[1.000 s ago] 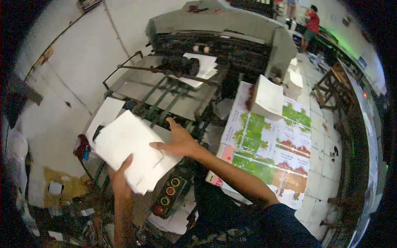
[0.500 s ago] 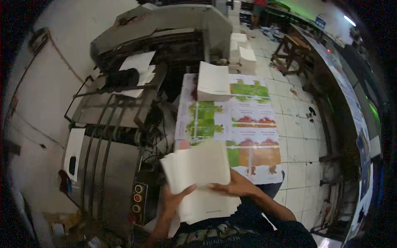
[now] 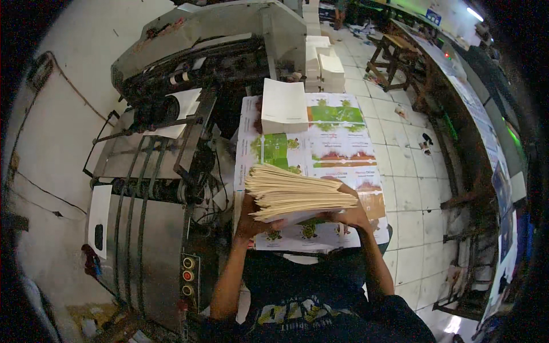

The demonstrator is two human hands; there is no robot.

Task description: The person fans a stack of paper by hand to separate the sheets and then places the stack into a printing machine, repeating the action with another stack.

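Observation:
A thick stack of cream paper sheets (image 3: 300, 193) is held upright between my hands, its long edge turned up and its layers slightly uneven. My left hand (image 3: 251, 222) grips the stack's left end, the fingers partly hidden behind it. At the right end, my right hand (image 3: 352, 216) is closed on the same stack, its thumb along the near face. Beneath lies a work surface covered with printed sheets (image 3: 338, 143) in green, red and brown. Farther back on it sits another neat pile of cream paper (image 3: 284, 106).
A grey printing machine (image 3: 274, 34) with a feed table and round buttons (image 3: 187, 275) stands close on my left. More paper piles (image 3: 330, 71) stand beyond the work surface. To the right are a tiled floor (image 3: 403, 188), a wooden stool (image 3: 394, 57) and a long bench.
The stack has tipped from face-up near my body to edge-up, and moved forward over the printed sheets. My hands have shifted from its face to its two ends.

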